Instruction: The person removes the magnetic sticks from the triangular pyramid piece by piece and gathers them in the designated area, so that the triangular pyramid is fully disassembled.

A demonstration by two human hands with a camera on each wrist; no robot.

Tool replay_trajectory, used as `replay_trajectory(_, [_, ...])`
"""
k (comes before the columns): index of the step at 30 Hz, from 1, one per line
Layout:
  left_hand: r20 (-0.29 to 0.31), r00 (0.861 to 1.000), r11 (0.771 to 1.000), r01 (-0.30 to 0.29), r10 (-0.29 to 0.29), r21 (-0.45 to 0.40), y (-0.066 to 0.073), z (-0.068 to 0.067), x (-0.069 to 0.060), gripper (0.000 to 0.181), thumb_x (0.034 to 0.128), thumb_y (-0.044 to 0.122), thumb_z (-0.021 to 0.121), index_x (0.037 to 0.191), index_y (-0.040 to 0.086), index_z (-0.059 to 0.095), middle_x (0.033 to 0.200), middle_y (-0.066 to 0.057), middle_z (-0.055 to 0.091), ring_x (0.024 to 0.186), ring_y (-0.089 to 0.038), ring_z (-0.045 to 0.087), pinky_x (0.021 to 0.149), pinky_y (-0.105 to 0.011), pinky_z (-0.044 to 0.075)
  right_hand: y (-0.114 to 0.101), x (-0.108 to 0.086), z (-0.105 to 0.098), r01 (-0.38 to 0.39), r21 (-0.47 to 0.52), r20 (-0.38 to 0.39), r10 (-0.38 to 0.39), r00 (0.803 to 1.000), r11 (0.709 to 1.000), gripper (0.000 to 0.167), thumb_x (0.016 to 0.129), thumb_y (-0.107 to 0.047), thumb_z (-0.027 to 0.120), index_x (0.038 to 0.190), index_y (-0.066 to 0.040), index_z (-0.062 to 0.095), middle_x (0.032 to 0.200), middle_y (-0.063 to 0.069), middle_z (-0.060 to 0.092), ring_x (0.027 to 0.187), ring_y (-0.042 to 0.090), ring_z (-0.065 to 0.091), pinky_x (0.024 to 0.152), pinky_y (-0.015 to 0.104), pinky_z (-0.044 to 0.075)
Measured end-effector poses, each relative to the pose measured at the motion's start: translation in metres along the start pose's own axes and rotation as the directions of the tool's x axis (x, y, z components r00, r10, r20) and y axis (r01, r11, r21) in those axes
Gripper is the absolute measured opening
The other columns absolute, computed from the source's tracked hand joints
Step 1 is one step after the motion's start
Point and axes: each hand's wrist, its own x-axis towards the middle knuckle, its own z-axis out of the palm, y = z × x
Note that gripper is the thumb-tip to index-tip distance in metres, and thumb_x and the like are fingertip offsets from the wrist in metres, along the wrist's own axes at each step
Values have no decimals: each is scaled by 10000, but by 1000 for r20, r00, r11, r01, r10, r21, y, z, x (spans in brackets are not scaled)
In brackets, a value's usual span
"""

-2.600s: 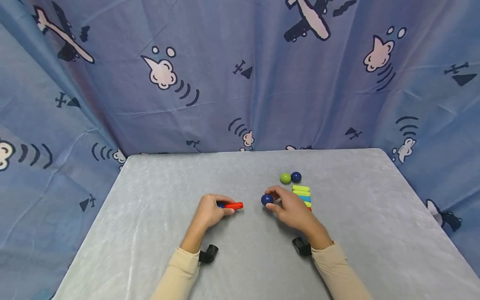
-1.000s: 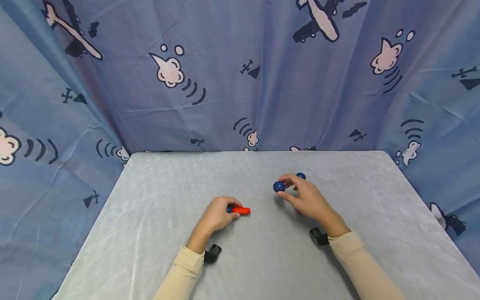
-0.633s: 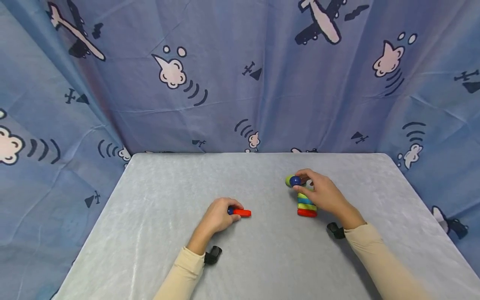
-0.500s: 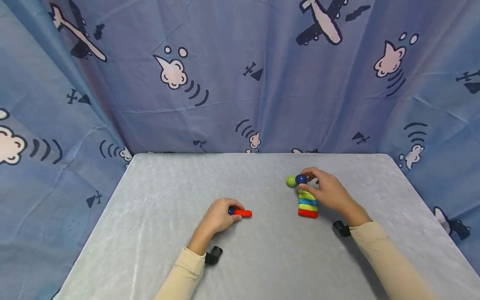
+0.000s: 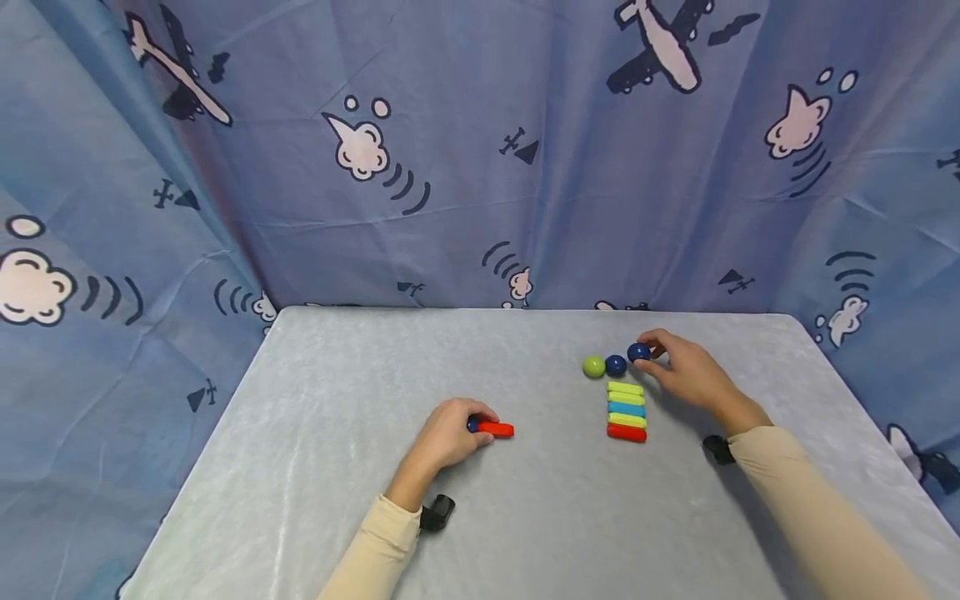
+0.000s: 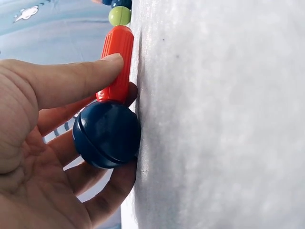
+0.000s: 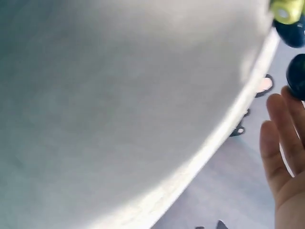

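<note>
My left hand grips a red ridged rod, the thumb lying along its side. Against the rod's near end sits a dark blue ball, with fingers curled below it in the left wrist view. At the right, my right hand pinches another dark blue ball between thumb and fingers. Just left of it, a second loose dark blue ball rests beside a lime green ball. The right wrist view cuts off most of the held ball.
Below the balls lies a column of short rods: lime ones, a blue one and a red one nearest me. The grey cloth-covered table ends at a patterned curtain.
My right hand has carried its dark blue ball from near the middle to the far right, past the loose balls, uncovering the rods. The left hand keeps its grip, nearly still.
</note>
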Motion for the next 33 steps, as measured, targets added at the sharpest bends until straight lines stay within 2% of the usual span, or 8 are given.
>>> replay_trajectory(5, [4,1000,1000,8,-8,-21,1,2,-1,188,833,175,804,1015,209,770,1148,-20,726,1074,-218,638,975,-416,486,8,-5,8,-11,-8,5,11,1000,1000,471,975,-302,647,1338,-34,512,1227,212,639,1083,376,621,906,594,489])
replay_trajectory(13, [-10,1000,1000,-4,4,-5,-1,2,-1,183,826,170,808,1001,207,772,1131,-24,728,1088,-232,643,969,-415,494,10,-8,12,-48,-29,23,49,999,998,486,960,-325,665,1317,-24,527,1200,217,648,1050,365,637,910,586,497])
replay_trajectory(33, [-26,999,1000,-24,25,4,1,1,-1,197,815,163,814,1005,188,773,1088,-14,737,1059,-234,650,943,-408,501,7,-7,12,-42,-17,49,42,998,999,511,954,-323,671,1342,-20,532,1210,213,646,1060,358,628,897,574,498])
